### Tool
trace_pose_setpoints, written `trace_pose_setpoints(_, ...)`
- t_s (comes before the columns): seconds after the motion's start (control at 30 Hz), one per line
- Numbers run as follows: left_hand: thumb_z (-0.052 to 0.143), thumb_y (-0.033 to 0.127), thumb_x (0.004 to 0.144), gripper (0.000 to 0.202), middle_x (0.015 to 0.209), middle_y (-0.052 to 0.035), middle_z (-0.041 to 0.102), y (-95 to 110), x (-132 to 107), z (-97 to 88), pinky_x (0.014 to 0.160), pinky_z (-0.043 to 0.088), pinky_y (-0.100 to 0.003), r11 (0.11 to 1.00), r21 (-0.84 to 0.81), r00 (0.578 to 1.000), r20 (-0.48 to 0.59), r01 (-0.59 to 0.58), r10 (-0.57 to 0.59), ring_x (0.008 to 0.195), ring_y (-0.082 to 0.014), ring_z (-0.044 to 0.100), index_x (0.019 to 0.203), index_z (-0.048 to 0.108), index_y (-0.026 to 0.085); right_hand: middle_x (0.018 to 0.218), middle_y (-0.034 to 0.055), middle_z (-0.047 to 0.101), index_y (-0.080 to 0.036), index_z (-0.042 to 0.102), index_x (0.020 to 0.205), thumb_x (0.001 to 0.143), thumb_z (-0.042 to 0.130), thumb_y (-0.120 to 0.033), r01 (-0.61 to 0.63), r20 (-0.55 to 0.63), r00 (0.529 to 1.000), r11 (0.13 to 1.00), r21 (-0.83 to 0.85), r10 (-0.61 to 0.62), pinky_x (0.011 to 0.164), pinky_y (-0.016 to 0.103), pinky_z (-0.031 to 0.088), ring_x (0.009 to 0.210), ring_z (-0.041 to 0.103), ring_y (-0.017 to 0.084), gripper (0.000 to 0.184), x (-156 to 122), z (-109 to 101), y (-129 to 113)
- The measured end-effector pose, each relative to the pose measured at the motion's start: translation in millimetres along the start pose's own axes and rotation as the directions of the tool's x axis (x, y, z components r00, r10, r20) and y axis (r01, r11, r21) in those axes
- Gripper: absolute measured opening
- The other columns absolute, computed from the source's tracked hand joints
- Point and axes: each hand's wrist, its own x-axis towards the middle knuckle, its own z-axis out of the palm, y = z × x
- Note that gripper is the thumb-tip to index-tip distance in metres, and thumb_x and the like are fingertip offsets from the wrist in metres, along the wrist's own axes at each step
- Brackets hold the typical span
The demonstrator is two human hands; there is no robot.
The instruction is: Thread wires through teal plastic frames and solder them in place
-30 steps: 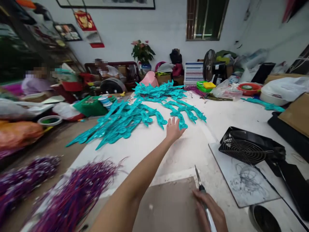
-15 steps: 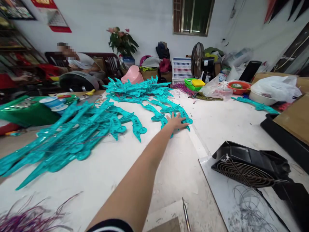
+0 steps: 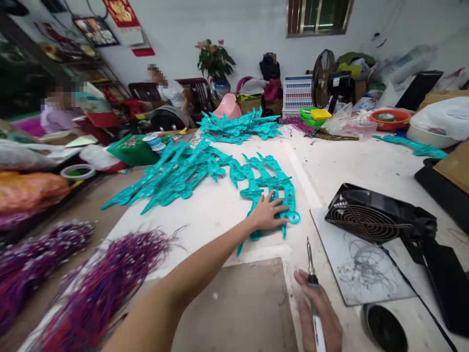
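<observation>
My left hand (image 3: 268,214) lies flat with fingers spread on a small bunch of teal plastic pieces (image 3: 273,188) on the white table (image 3: 366,166). A larger heap of the same teal pieces (image 3: 176,176) lies to the left, and another pile (image 3: 238,128) sits farther back. My right hand (image 3: 318,313) is closed round a pen-like soldering tool (image 3: 311,274), its metal tip pointing away from me, near the table's front edge.
A black fan (image 3: 373,220) lies on a grey board (image 3: 359,269) at the right. A brown board (image 3: 242,308) is in front of me. Purple tinsel bundles (image 3: 106,288) lie at the left. Two people sit at the far left and back among clutter.
My left hand has dragged a bunch of teal pieces from the far pile toward me. The view has dropped back, and my right hand with the tool shows again.
</observation>
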Motion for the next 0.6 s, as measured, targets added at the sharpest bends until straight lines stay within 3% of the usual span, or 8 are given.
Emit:
trace_pose_setpoints(0.1, 0.053, 0.066, 0.084, 0.061, 0.151, -0.006, 0.045, 55, -66, 16.4, 0.112, 0.012, -0.073, 0.996, -0.072, 0.999, -0.014, -0.047, 0.046, 0.147, -0.0436, 0.012, 0.134, 0.057, 0.032, 0.112, 0.0119, 0.073, -0.016, 0.059, 0.118, 0.088, 0.053, -0.008, 0.077, 0.011, 0.997, 0.997, -0.026, -0.077, 0.089, 0.037, 0.058, 0.109, 0.068, 0.023, 0.031, 8, -11, 1)
trace_pose_setpoints(0.2, 0.055, 0.062, 0.084, 0.061, 0.153, -0.0065, 0.042, 109, -125, 34.4, 0.109, 0.011, -0.077, 0.975, -0.184, 0.991, -0.057, -0.127, 0.118, 0.147, -0.046, 0.013, 0.138, 0.053, 0.033, 0.112, 0.0123, 0.072, -0.016, 0.06, 0.116, 0.092, 0.053, -0.017, 0.003, 0.028, 1.0, 0.996, -0.085, -0.001, 0.089, 0.037, 0.059, 0.105, 0.069, 0.023, 0.026, 15, -22, 2)
trace_pose_setpoints(0.3, 0.06, 0.053, 0.084, 0.055, 0.154, -0.0094, 0.039, 134, -159, 40.2, 0.11, 0.021, -0.073, 0.922, -0.315, 0.967, -0.188, -0.224, 0.171, 0.144, -0.045, 0.023, 0.133, 0.057, 0.027, 0.112, 0.0103, 0.073, -0.018, 0.062, 0.114, 0.094, 0.052, -0.028, -0.011, 0.087, 0.996, 0.987, -0.159, 0.025, 0.086, 0.035, 0.059, 0.102, 0.07, 0.022, 0.025, 18, -31, 4)
trace_pose_setpoints(0.4, 0.053, 0.034, 0.09, 0.027, 0.133, -0.0114, 0.06, 104, -155, 20.5, 0.109, 0.041, -0.047, 0.87, -0.455, 0.926, -0.378, -0.193, 0.008, 0.13, -0.0289, 0.05, 0.108, 0.069, 0.02, 0.115, 0.007, 0.072, -0.02, 0.061, 0.117, 0.095, 0.05, -0.035, -0.019, 0.152, 0.987, 0.974, -0.227, 0.055, 0.09, 0.034, 0.057, 0.104, 0.07, 0.022, 0.029, 15, -30, 12)
trace_pose_setpoints(0.47, 0.049, 0.025, 0.092, 0.022, 0.116, -0.0122, 0.067, 56, -132, -3.2, 0.101, 0.048, -0.036, 0.846, -0.527, 0.852, -0.404, 0.079, -0.332, 0.114, -0.0219, 0.061, 0.101, 0.068, 0.018, 0.119, 0.0055, 0.07, -0.022, 0.061, 0.121, 0.095, 0.05, -0.039, -0.022, 0.186, 0.98, 0.964, -0.266, 0.074, 0.093, 0.035, 0.055, 0.107, 0.068, 0.022, 0.032, 10, -25, 20)
trace_pose_setpoints(0.5, 0.05, 0.023, 0.091, 0.021, 0.115, -0.0125, 0.067, 28, -117, -15.3, 0.098, 0.049, -0.034, 0.78, -0.545, 0.754, -0.361, 0.306, -0.548, 0.11, -0.0211, 0.062, 0.104, 0.066, 0.017, 0.12, 0.0049, 0.069, -0.023, 0.061, 0.121, 0.095, 0.05, -0.04, -0.005, 0.201, 0.977, 0.959, -0.282, 0.065, 0.094, 0.036, 0.054, 0.109, 0.067, 0.023, 0.033, 7, -22, 24)
trace_pose_setpoints(0.53, 0.053, 0.024, 0.09, 0.025, 0.121, -0.0129, 0.064, -1, -101, -26.0, 0.099, 0.048, -0.033, 0.666, -0.546, 0.62, -0.305, 0.508, -0.723, 0.112, -0.0213, 0.061, 0.112, 0.063, 0.017, 0.12, 0.0043, 0.069, -0.024, 0.061, 0.121, 0.094, 0.051, -0.042, 0.026, 0.217, 0.975, 0.956, -0.293, 0.04, 0.094, 0.037, 0.053, 0.109, 0.066, 0.024, 0.034, 4, -19, 28)
trace_pose_setpoints(0.6, 0.055, 0.026, 0.089, 0.042, 0.129, -0.0227, 0.056, -52, -70, -40.5, 0.105, 0.041, -0.044, 0.56, -0.545, 0.488, -0.287, 0.624, -0.824, 0.124, -0.0306, 0.053, 0.127, 0.052, 0.009, 0.119, 0.0036, 0.07, -0.025, 0.061, 0.121, 0.093, 0.052, -0.043, 0.073, 0.232, 0.973, 0.95, -0.304, 0.0, 0.093, 0.039, 0.052, 0.111, 0.065, 0.025, 0.034, -1, -13, 34)
